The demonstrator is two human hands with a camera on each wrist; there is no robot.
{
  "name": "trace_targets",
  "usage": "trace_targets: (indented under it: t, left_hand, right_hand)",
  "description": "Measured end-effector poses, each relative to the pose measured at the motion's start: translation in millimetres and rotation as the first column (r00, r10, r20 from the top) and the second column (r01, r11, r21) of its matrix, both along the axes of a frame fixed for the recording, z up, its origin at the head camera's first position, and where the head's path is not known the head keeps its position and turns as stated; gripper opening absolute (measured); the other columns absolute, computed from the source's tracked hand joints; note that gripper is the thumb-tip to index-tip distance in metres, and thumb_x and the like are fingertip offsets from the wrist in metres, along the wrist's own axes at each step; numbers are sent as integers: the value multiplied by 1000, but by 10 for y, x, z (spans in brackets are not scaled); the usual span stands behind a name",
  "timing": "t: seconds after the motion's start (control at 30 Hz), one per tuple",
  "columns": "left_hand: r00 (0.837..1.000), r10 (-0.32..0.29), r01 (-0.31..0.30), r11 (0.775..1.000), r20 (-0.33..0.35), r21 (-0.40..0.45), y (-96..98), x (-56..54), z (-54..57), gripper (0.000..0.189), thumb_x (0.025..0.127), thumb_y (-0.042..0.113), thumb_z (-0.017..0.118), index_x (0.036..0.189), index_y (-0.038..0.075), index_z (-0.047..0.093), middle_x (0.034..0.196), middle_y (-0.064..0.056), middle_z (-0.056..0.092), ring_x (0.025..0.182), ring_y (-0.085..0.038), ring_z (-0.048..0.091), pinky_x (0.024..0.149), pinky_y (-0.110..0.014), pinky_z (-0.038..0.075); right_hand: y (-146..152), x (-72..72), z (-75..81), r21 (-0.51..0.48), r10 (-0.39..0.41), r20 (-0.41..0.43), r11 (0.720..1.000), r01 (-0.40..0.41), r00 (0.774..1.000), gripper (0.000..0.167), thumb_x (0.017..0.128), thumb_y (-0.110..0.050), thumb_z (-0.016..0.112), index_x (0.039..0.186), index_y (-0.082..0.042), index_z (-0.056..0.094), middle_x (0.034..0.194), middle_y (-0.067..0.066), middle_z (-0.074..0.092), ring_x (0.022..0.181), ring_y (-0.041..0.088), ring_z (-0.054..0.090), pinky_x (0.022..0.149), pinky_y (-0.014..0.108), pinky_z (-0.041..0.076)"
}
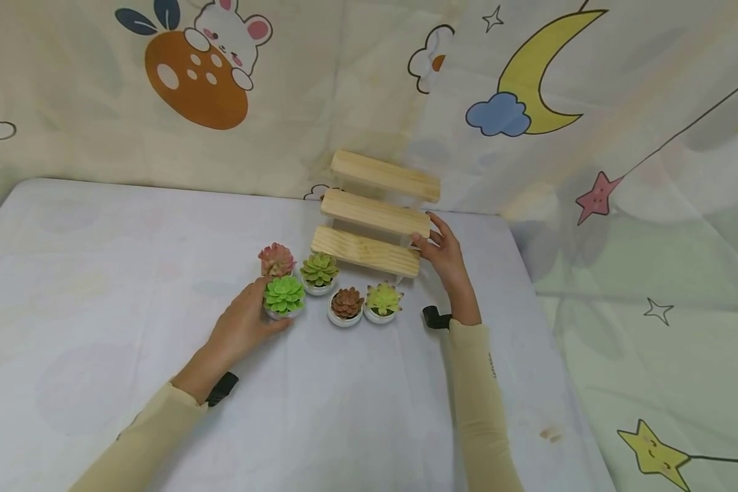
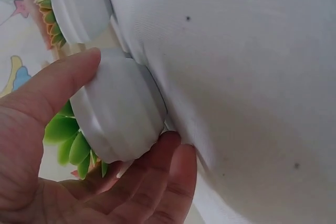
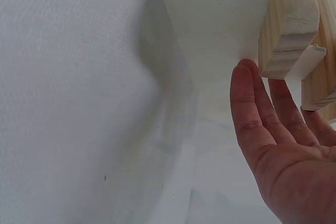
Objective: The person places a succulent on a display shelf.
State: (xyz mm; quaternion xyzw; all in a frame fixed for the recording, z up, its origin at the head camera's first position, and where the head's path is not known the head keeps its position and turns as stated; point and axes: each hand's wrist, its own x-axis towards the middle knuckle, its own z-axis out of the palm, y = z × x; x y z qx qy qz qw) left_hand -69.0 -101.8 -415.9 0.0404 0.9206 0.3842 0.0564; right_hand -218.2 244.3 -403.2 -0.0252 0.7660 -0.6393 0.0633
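Bright green succulent (image 1: pixel 284 295), pink succulent (image 1: pixel 277 260) behind, olive succulent (image 1: pixel 320 268) before shelf (image 1: pixel 375 213)

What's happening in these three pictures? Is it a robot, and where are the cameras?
No robot: just a person's two bare hands. One picture comes from a camera on the person's head, looking forward and down. The other two come from cameras on the wrists, so the hands look big. On the white table are a pink plant, a green plant, a brown plant, a yellow-green plant and a wooden shelf. The left hand holds a bright green plant by its white pot. The right hand is at the shelf's end; I can't tell if it grips.
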Motion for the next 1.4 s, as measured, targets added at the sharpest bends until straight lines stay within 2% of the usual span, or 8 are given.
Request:
trace_targets:
  t: [0.3,0.53,0.67,0.93,1.03,1.17,1.23,1.4]
  left_hand:
    - [1000,-11,11,999,-12,32,52,-66,-32,75,82,22,80,138,-7,39,132,-27,52,123,-43,50,98,-58,42]
    - [1000,2,-4,996,12,92,30,6,2,82,78,24,83,142,-4,40,134,-25,54,124,-41,51,100,-57,41]
    - [1000,11,-10,994,-9,110,50,42,85,81,76,28,84,140,-1,43,128,-23,58,114,-38,57,92,-54,47]
    - [996,-15,26,991,-90,131,188,76,355,81,75,29,85,137,-5,44,134,-22,54,120,-38,54,95,-54,46]
    - [991,-19,36,991,-132,132,230,43,431,77,75,26,85,135,-4,46,130,-20,56,110,-35,57,88,-51,49]
    - [984,-29,57,987,-177,153,278,-40,492,70,74,21,85,129,-3,49,126,-18,57,102,-30,55,85,-47,48]
    - [980,-35,69,983,-194,168,320,-98,514,70,74,20,85,128,-3,49,124,-17,56,102,-29,54,85,-46,47]
    - [983,-14,53,977,-182,209,442,-272,611,78,74,24,85,135,-3,46,127,-17,56,108,-30,54,89,-47,47]
  right_hand:
    - [39,3,-31,29,-16,17,999,15,1000,72,95,-26,65,155,-19,25,137,21,52,100,13,63,81,26,51]
    - [14,11,-44,-19,0,7,1000,0,1000,71,96,-23,63,155,-19,24,139,22,50,118,41,56,77,24,52]
    - [3,14,-36,-33,3,-5,999,-3,1000,70,96,-21,63,155,-20,25,139,23,49,120,45,54,76,23,53]
    - [-7,14,-14,4,18,-4,1000,-18,1000,69,97,-23,62,155,-18,24,137,22,52,108,28,63,76,24,53]
    - [-19,1,22,22,22,0,1000,-22,1000,70,97,-25,62,155,-20,24,137,23,52,109,28,62,77,25,53]
    - [-30,17,53,45,27,25,999,-28,999,72,97,-29,61,156,-23,21,135,22,53,102,18,63,78,26,51]
    - [-48,65,125,56,32,59,998,-35,998,71,98,-28,59,156,-24,18,136,22,52,102,18,62,81,29,50]
    - [-43,92,93,50,38,62,998,-41,997,70,99,-28,58,156,-24,18,135,23,51,105,22,61,82,34,50]
